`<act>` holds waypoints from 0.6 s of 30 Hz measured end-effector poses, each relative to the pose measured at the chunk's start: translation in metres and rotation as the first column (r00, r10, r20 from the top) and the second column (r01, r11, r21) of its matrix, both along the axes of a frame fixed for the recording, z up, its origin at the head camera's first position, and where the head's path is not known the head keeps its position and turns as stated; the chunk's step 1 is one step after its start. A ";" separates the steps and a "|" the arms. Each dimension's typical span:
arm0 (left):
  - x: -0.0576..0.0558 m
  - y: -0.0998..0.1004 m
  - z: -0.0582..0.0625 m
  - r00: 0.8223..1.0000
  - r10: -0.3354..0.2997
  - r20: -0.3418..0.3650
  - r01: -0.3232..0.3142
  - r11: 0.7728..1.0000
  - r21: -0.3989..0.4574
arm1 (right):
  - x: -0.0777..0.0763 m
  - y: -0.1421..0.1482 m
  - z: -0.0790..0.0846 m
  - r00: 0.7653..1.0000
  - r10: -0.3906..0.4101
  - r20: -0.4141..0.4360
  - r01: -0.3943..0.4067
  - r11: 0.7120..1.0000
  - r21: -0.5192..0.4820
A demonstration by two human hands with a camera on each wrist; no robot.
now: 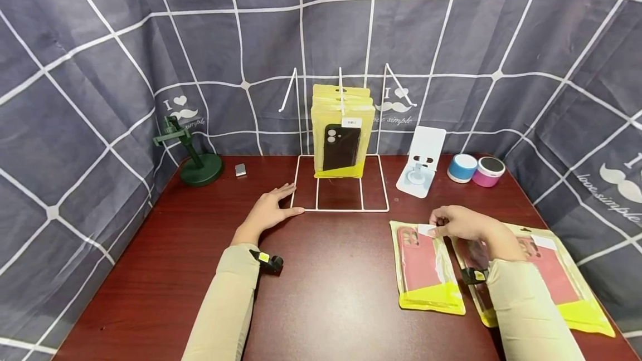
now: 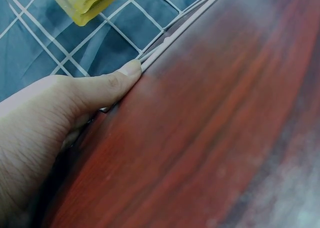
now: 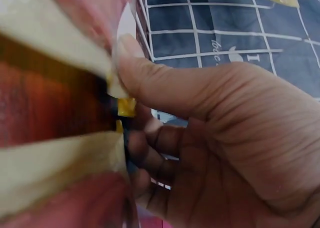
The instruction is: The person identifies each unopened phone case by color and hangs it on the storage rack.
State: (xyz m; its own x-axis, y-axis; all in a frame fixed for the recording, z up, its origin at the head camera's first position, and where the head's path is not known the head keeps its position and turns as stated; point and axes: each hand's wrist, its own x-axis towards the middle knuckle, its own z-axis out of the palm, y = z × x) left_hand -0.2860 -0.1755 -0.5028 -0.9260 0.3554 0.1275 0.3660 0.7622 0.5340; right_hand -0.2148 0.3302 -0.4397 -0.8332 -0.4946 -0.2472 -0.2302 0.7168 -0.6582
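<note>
My right hand (image 1: 466, 224) pinches the upper right corner of a yellow-edged clear pouch with a pink phone case (image 1: 420, 261) inside, by its white label. In the right wrist view, the thumb (image 3: 155, 83) presses on that corner, with the other fingers curled behind it. My left hand (image 1: 267, 211) rests at the front left corner of a white wire display rack (image 1: 346, 210), fingers spread. In the left wrist view, its thumb (image 2: 112, 86) touches the rack's base wire. Several similar pouches hang from the rack's middle hook, the front one with a black phone case (image 1: 341, 146).
More pouched phone cases (image 1: 551, 272) lie at the right, partly under my right forearm. Behind them stand a white phone stand (image 1: 426, 152), a blue round speaker (image 1: 462, 168) and a pink one (image 1: 488, 171). A green stand (image 1: 200, 169) and a small grey block (image 1: 241, 170) are at back left.
</note>
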 end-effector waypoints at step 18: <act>0.000 0.000 -0.001 1.000 -0.001 -0.011 0.001 1.000 -0.001 | 0.001 -0.012 0.029 0.981 -0.195 0.010 0.153 0.734 -0.661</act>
